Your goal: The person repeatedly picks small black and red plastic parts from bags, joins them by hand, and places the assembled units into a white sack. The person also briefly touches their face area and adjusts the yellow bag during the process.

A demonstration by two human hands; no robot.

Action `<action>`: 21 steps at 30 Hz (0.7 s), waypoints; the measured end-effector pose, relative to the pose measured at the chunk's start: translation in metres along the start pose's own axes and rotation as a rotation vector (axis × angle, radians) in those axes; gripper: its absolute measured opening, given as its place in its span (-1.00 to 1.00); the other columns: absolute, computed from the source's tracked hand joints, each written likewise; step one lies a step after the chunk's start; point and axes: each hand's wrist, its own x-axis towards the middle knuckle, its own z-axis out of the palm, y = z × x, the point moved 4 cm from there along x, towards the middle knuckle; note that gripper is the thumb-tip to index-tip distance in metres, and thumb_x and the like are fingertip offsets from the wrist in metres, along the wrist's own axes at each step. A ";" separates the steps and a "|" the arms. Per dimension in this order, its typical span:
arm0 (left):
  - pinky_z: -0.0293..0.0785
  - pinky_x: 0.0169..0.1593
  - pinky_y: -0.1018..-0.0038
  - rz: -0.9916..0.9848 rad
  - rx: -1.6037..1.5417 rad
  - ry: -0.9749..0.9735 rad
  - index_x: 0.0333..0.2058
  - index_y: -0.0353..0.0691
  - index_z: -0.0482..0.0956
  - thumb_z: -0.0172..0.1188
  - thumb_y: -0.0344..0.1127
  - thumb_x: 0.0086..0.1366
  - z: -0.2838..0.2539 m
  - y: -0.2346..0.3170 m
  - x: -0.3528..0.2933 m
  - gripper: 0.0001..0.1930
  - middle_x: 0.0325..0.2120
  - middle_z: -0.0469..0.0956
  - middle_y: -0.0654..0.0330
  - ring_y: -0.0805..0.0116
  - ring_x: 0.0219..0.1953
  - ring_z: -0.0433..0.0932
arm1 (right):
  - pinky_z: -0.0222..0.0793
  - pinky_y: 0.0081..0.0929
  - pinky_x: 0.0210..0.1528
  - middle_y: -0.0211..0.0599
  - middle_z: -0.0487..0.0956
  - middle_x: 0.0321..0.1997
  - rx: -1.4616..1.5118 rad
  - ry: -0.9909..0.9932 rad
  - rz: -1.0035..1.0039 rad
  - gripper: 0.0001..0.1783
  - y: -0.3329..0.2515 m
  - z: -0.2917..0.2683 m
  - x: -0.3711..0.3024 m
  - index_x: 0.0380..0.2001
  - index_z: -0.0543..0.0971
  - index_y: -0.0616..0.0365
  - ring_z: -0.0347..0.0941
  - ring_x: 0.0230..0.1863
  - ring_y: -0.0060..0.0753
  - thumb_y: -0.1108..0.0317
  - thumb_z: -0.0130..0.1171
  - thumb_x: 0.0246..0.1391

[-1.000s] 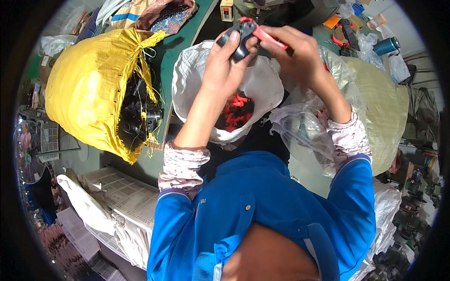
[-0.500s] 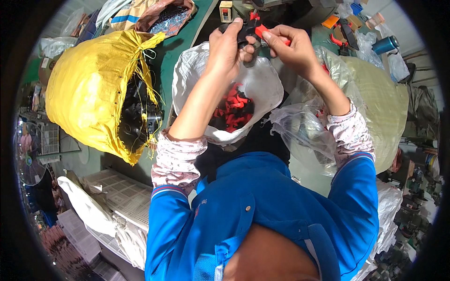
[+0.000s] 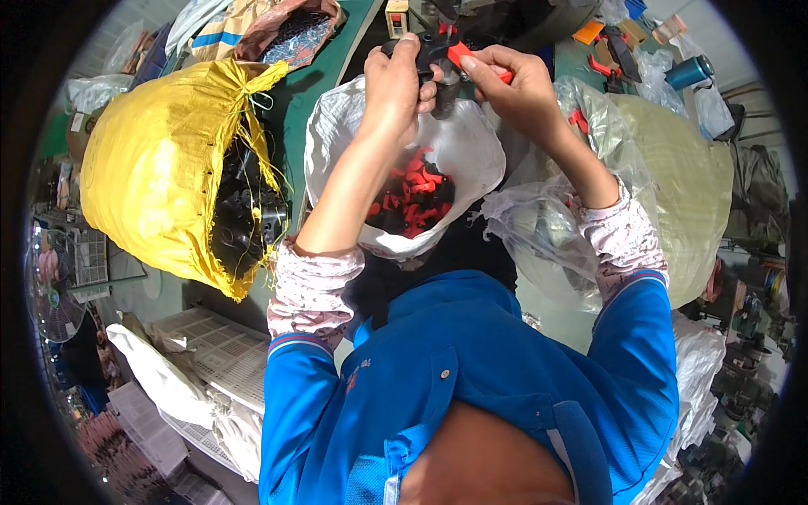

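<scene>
My left hand (image 3: 394, 91) is closed around a black plastic part (image 3: 431, 52) at the top of the view. Pinched between my right thumb and fingers is a red plastic piece (image 3: 459, 55), and my right hand (image 3: 515, 82) keeps it against the right side of the black part. Whether the two are joined I cannot tell. A bit of red also shows on the black part, below a metal machine tip (image 3: 446, 15). Under my hands, a white woven bag (image 3: 480, 156) stands with its mouth wide, holding a pile of red-and-black parts (image 3: 417, 192).
To the left lies a yellow sack (image 3: 147, 160) with black parts (image 3: 242, 210) showing at its torn mouth. On the right are a clear plastic bag (image 3: 551, 223) and a pale green sack (image 3: 690, 194). A small switch box (image 3: 397, 18) and a blue cylinder (image 3: 688, 72) sit farther back.
Both hands have shifted slightly left, still holding the black part and the red piece. The black part now sits closer beneath the machine tip.
</scene>
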 end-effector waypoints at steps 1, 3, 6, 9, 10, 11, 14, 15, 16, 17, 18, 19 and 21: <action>0.04 -0.77 0.67 -0.006 0.000 -0.001 -0.37 -0.30 0.29 -0.10 -0.22 0.32 0.000 0.000 0.000 -0.77 -0.63 0.39 0.16 0.57 -0.78 0.18 | 0.28 -0.65 -0.54 -0.40 0.49 -0.69 -0.008 0.003 -0.006 -0.70 0.001 0.000 0.000 -0.43 0.57 0.27 0.36 -0.60 -0.73 0.20 0.16 0.04; 0.05 -0.76 0.66 -0.009 0.001 -0.035 -0.35 -0.30 0.29 -0.11 -0.22 0.32 -0.001 0.000 0.002 -0.78 -0.63 0.39 0.15 0.57 -0.78 0.18 | 0.29 -0.65 -0.54 -0.40 0.50 -0.69 -0.023 0.015 -0.023 -0.71 0.000 0.000 0.001 -0.42 0.58 0.27 0.37 -0.60 -0.72 0.20 0.16 0.04; 0.04 -0.79 0.62 -0.004 -0.001 -0.027 -0.43 -0.29 0.27 -0.12 -0.23 0.31 -0.002 0.001 0.003 -0.76 -0.66 0.39 0.13 0.54 -0.81 0.18 | 0.29 -0.65 -0.54 -0.40 0.51 -0.69 -0.031 0.009 -0.019 -0.71 -0.002 0.001 0.001 -0.42 0.58 0.27 0.38 -0.60 -0.72 0.20 0.17 0.04; 0.04 -0.79 0.61 -0.019 -0.013 -0.008 -0.43 -0.31 0.28 -0.13 -0.24 0.31 -0.001 0.000 0.003 -0.76 -0.66 0.39 0.12 0.53 -0.80 0.18 | 0.15 -0.77 -0.54 -0.58 0.41 -0.66 0.023 -0.009 -0.041 -0.74 -0.004 0.002 0.001 -0.40 0.55 0.27 0.25 -0.58 -0.83 0.25 0.12 0.12; 0.05 -0.79 0.61 -0.023 -0.023 -0.006 -0.42 -0.31 0.28 -0.13 -0.24 0.31 -0.001 0.000 0.003 -0.76 -0.66 0.39 0.12 0.53 -0.80 0.19 | 0.15 -0.77 -0.54 -0.58 0.41 -0.66 0.018 0.003 -0.038 -0.74 -0.006 0.001 0.001 -0.41 0.55 0.27 0.25 -0.58 -0.83 0.25 0.11 0.12; 0.05 -0.77 0.63 -0.010 -0.025 -0.027 -0.40 -0.32 0.29 -0.12 -0.24 0.31 0.001 0.003 0.003 -0.76 -0.64 0.40 0.13 0.54 -0.78 0.19 | 0.15 -0.77 -0.54 -0.57 0.41 -0.66 0.016 0.013 -0.037 -0.74 -0.008 0.001 0.001 -0.41 0.55 0.27 0.25 -0.58 -0.83 0.25 0.11 0.12; 0.06 -0.73 0.65 -0.015 -0.093 -0.083 -0.36 -0.36 0.31 -0.10 -0.23 0.31 0.006 0.018 0.005 -0.75 -0.59 0.42 0.13 0.54 -0.72 0.22 | 0.15 -0.77 -0.53 -0.57 0.43 -0.63 -0.045 0.067 -0.061 -0.72 -0.028 -0.005 0.010 -0.39 0.56 0.28 0.26 -0.58 -0.81 0.22 0.11 0.12; 0.08 -0.72 0.65 0.030 -0.066 -0.115 -0.36 -0.36 0.31 -0.10 -0.23 0.31 0.005 0.025 0.008 -0.75 -0.58 0.42 0.13 0.54 -0.71 0.23 | 0.17 -0.75 -0.53 -0.53 0.45 -0.63 -0.025 0.065 -0.070 -0.70 -0.032 -0.004 0.012 -0.40 0.57 0.27 0.29 -0.57 -0.79 0.20 0.12 0.10; 0.09 -0.72 0.64 0.075 -0.039 -0.145 -0.35 -0.35 0.32 -0.10 -0.24 0.31 0.005 0.032 0.008 -0.76 -0.58 0.42 0.13 0.54 -0.70 0.24 | 0.20 -0.72 -0.53 -0.50 0.48 -0.63 -0.003 0.062 -0.078 -0.69 -0.035 -0.002 0.014 -0.40 0.58 0.26 0.31 -0.57 -0.77 0.18 0.13 0.09; 0.12 -0.75 0.61 0.081 -0.049 -0.147 -0.36 -0.38 0.30 -0.13 -0.25 0.32 0.004 0.038 0.006 -0.75 -0.62 0.41 0.11 0.52 -0.75 0.25 | 0.23 -0.70 -0.52 -0.46 0.50 -0.63 0.019 0.063 -0.084 -0.67 -0.037 -0.001 0.015 -0.41 0.59 0.26 0.34 -0.57 -0.75 0.15 0.14 0.07; 0.13 -0.73 0.61 0.092 -0.054 -0.135 -0.35 -0.36 0.31 -0.13 -0.25 0.33 0.002 0.039 0.003 -0.75 -0.61 0.41 0.12 0.52 -0.73 0.25 | 0.26 -0.67 -0.52 -0.43 0.53 -0.63 0.043 0.063 -0.090 -0.66 -0.038 0.000 0.016 -0.42 0.60 0.25 0.37 -0.57 -0.73 0.13 0.16 0.05; 0.14 -0.71 0.61 0.103 -0.058 -0.122 -0.35 -0.35 0.32 -0.12 -0.24 0.33 0.000 0.039 -0.002 -0.76 -0.59 0.42 0.13 0.52 -0.71 0.26 | 0.26 -0.68 -0.50 -0.43 0.52 -0.61 0.068 0.060 -0.044 -0.67 -0.034 0.002 0.014 -0.37 0.59 0.26 0.36 -0.56 -0.74 0.15 0.14 0.07; 0.17 -0.68 0.60 0.125 -0.030 -0.077 -0.31 -0.31 0.31 -0.11 -0.23 0.33 -0.010 0.030 -0.010 -0.78 -0.58 0.42 0.14 0.50 -0.69 0.27 | 0.26 -0.69 -0.51 -0.43 0.51 -0.62 0.134 0.015 0.001 -0.68 -0.021 0.013 0.007 -0.34 0.57 0.26 0.35 -0.56 -0.74 0.16 0.12 0.07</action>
